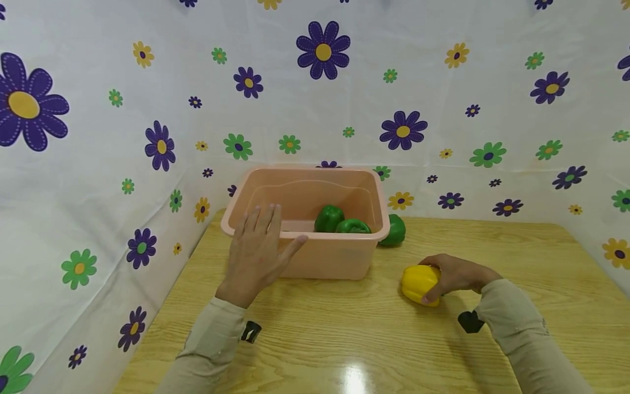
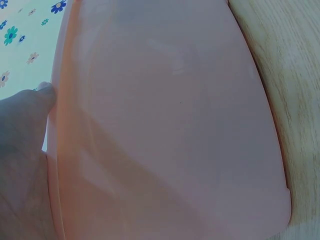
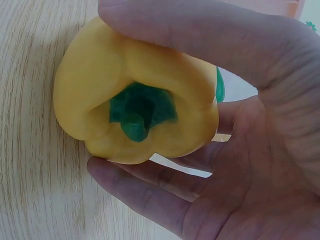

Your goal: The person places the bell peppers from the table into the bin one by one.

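My right hand (image 1: 455,273) grips a yellow bell pepper (image 1: 418,283) low over the table, right of the bin. In the right wrist view the thumb lies across the top of the yellow bell pepper (image 3: 95,75) and the fingers curl beneath it, its green stem facing the camera. A pink plastic bin (image 1: 325,257) stands at the back of the table. With fingers straight and thumb spread, my left hand (image 1: 256,254) rests at the bin's near left rim. Inside the bin lie two green bell peppers, one upright (image 1: 328,219) and one beside it (image 1: 353,226).
Behind the bin's right side sits another green bell pepper (image 1: 395,231). A flowered white cloth (image 1: 315,109) hangs behind and beside the wooden table (image 1: 315,328). Small black pieces show near both sleeves (image 1: 216,334).
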Demonstrator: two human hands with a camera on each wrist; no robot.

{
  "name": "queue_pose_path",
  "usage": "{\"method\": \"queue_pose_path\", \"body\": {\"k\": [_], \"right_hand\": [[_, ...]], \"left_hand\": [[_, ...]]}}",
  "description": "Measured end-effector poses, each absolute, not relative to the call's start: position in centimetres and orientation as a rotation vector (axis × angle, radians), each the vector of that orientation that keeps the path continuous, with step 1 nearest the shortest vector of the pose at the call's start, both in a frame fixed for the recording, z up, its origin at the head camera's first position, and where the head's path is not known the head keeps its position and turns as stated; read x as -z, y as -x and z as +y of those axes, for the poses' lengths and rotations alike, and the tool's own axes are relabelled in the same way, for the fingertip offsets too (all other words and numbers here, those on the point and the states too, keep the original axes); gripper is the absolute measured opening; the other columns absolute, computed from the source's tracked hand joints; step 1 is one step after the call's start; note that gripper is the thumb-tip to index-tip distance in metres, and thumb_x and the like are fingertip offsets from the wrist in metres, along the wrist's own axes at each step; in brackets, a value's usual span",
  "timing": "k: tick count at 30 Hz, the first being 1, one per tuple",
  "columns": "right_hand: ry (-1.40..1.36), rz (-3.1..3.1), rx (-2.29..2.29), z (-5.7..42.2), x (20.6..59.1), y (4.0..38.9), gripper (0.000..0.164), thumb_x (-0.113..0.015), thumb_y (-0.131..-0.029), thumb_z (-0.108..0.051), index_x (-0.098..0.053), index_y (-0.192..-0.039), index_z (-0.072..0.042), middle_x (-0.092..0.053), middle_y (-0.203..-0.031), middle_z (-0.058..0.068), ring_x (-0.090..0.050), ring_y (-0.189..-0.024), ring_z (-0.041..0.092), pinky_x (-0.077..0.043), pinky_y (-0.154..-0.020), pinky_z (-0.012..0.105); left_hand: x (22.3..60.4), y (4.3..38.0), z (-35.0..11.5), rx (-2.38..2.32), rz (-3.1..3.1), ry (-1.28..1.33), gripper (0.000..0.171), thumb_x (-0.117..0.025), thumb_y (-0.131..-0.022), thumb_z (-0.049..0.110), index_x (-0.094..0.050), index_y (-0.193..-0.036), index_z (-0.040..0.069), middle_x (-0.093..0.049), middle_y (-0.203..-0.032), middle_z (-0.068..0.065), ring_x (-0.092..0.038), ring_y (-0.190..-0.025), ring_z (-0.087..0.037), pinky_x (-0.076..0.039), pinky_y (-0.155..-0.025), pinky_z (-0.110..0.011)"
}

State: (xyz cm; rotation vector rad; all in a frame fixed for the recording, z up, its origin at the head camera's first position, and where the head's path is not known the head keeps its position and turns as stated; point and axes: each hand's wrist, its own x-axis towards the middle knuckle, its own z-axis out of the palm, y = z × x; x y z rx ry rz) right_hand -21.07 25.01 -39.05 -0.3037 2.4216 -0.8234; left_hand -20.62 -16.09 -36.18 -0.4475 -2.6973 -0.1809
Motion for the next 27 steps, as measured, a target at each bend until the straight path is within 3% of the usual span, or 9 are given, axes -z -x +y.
{"method": "queue_pose_path", "body": {"k": [8,18,27], "right_hand": [[0.319,2.432,0.823,24.96,39.26,21.19,0.084,-0.091,-0.072,-0.025,-0.05,-0.135,0.013,-0.063,-0.117,0.011,-0.058,-0.099,0.024,-0.052,-0.092,0.045],[0.315,2.431,0.847,25.09,38.8,21.14,0.086,-0.091,-0.074,-0.026,-0.047,-0.137,0.013,-0.062,-0.119,0.013,-0.057,-0.1,0.025,-0.052,-0.092,0.045],[0.354,2.44,0.945,25.62,38.42,21.65,0.083,-0.089,-0.075,-0.026,-0.049,-0.137,0.011,-0.062,-0.119,0.013,-0.057,-0.099,0.025,-0.052,-0.086,0.038]], "left_hand": [[36.1,20.55,-16.12,0.19,-2.696,0.452,0.092,-0.041,-0.098,0.07,-0.034,-0.156,-0.002,-0.035,-0.16,-0.02,-0.027,-0.149,-0.042,-0.015,-0.123,-0.053],[36.18,20.54,-16.1,0.177,-2.674,0.46,0.091,-0.043,-0.098,0.069,-0.036,-0.155,-0.002,-0.037,-0.159,-0.021,-0.029,-0.148,-0.042,-0.017,-0.122,-0.053],[36.16,20.49,-16.04,0.172,-2.68,0.454,0.091,-0.044,-0.098,0.068,-0.035,-0.155,-0.003,-0.037,-0.159,-0.021,-0.028,-0.148,-0.042,-0.016,-0.123,-0.053]]}}
